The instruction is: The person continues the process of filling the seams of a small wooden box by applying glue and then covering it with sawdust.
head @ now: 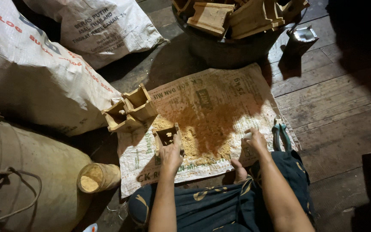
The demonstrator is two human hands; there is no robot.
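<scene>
Two hands are seen over a sawdust-strewn woven sack (pixel 220 92): left hand (pixel 171 155) fingers closed on a small wooden mould (pixel 165 136); right hand (pixel 255 141) fingers curled around a pale object, unidentifiable, near green-handled pliers (pixel 281 134).

Plank floor (pixel 331 107) — woven mat (pixel 211 107), sacks (pixel 31 73), pliers (pixel 280 135).

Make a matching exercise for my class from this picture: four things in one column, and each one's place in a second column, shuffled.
Things:
1. pliers
2. open jar of powder
3. small wooden box
4. dark tub of wooden pieces

Places:
A. under the left hand, on the printed sack mat
B. beyond the mat's far edge
C. at the mat's right edge, beside the right hand
D. on the floor, left of the mat

Pairs: 1-C, 2-D, 3-A, 4-B
</scene>
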